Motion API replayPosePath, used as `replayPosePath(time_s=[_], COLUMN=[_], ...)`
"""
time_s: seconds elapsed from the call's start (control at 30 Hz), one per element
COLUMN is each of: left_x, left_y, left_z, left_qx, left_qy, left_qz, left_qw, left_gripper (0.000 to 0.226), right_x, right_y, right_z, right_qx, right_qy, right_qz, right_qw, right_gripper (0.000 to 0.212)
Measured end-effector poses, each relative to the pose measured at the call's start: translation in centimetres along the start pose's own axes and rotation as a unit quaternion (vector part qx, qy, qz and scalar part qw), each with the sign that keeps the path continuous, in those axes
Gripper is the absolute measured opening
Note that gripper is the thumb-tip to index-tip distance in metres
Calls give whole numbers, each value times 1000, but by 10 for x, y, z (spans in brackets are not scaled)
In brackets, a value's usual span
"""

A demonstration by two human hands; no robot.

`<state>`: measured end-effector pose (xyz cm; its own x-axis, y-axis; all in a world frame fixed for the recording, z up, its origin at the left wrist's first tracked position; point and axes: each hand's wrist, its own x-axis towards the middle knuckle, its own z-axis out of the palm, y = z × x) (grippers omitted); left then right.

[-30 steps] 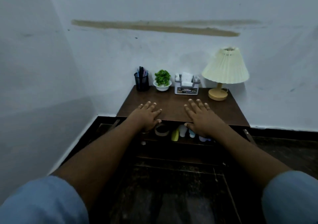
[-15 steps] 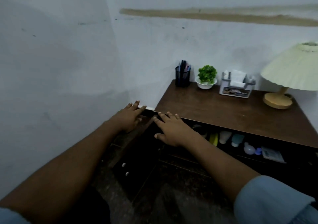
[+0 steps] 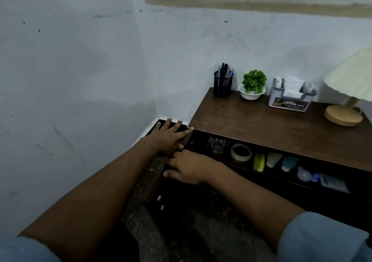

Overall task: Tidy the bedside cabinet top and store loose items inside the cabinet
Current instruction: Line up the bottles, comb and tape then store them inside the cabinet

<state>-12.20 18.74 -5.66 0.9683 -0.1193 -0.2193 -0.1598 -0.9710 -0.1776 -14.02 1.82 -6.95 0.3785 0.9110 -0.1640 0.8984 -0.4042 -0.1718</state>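
The brown cabinet top (image 3: 261,129) stands against the wall. Below its front edge the open cabinet shows a glass (image 3: 217,145), a tape roll (image 3: 241,153), a yellow bottle (image 3: 259,162), a white tube (image 3: 273,159), a teal tube (image 3: 288,163), a pale blue bottle (image 3: 305,174) and a white device (image 3: 333,182). My left hand (image 3: 169,137) lies flat with fingers spread at the cabinet's left front corner. My right hand (image 3: 191,167) rests palm down just beside it, on the upper edge of a dark door panel (image 3: 181,197). Neither hand holds an item.
Along the back of the top stand a black pen holder (image 3: 223,83), a small green plant in a white bowl (image 3: 253,84), a grey tissue box (image 3: 289,98) and a lamp with a wooden base (image 3: 344,114). Walls close in at left and behind. The floor is dark.
Both hands have moved from the middle of the cabinet's front edge to its left corner. My view has swung left, and more of the stored items show.
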Motion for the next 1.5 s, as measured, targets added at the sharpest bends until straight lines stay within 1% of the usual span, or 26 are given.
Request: replayPosePath(time_s=[0.17,0.23,0.33,0.37,0.5,0.53,0.57,0.63,0.7,0.73,0.8,0.87,0.9,0.93,0.97,1.03,1.07,1.13,1.2,1.27,1.33,1.4,1.5], left_x=[13,16,18,18,21,21,22,22,22,22,25,30,33,37,40,48,52,60,67,75,81,87,96], left_y=[17,23,33,36,49,52,55,62,70,74,82,89,93,96,101,112,118,131,143,156,167,176,186], left_z=[-5,-6,-8,-9,-17,-18,-19,-20,-20,-20,-20,-20,-20,-21,-22,-23,-24,-26,-26,-27,-28,-29,-31], left_qx=[-7,-6,5,3,-11,-12,-14,-15,-15,-16,-17,-18,-19,-21,-23,-29,-32,-37,-38,-45,-50,-51,-57], left_qy=[5,4,4,5,-8,-14,-18,-12,10,23,45,63,71,79,85,92,92,88,90,95,95,99,108], left_qz=[24,32,48,49,47,50,54,62,70,74,82,88,92,96,100,105,108,118,131,143,150,153,147], left_qw=[1000,999,999,999,999,999,998,998,997,997,995,994,993,992,991,990,989,988,987,984,983,982,982], left_gripper=[67,66,64,64,67,70,74,80,84,85,87,88,88,88,89,91,93,96,98,98,97,96,93], right_x=[-26,-37,-57,-63,-86,-90,-94,-100,-102,-102,-104,-108,-111,-115,-119,-130,-136,-148,-157,-164,-169,-171,-172], right_y=[3,11,28,35,66,74,80,91,96,95,94,98,101,106,113,129,135,144,155,164,169,171,172], right_z=[-7,-9,-9,-8,-8,-9,-11,-17,-22,-25,-31,-37,-41,-44,-44,-41,-38,-34,-32,-32,-31,-30,-28], right_qx=[21,12,11,22,42,50,61,75,50,26,1,18,22,12,-6,-27,-19,10,39,44,32,6,-54], right_qy=[12,10,17,20,53,67,78,83,74,70,84,134,160,171,172,115,89,40,-9,-54,-67,-57,-18], right_qz=[24,42,73,90,178,197,214,241,253,253,245,235,239,256,281,350,377,408,409,399,390,392,387], right_qw=[999,999,997,996,982,977,972,964,963,965,966,963,957,951,944,929,922,912,912,914,918,918,920], right_gripper=[44,35,15,13,46,49,47,32,18,15,20,30,27,17,21,66,83,104,117,126,128,124,108])
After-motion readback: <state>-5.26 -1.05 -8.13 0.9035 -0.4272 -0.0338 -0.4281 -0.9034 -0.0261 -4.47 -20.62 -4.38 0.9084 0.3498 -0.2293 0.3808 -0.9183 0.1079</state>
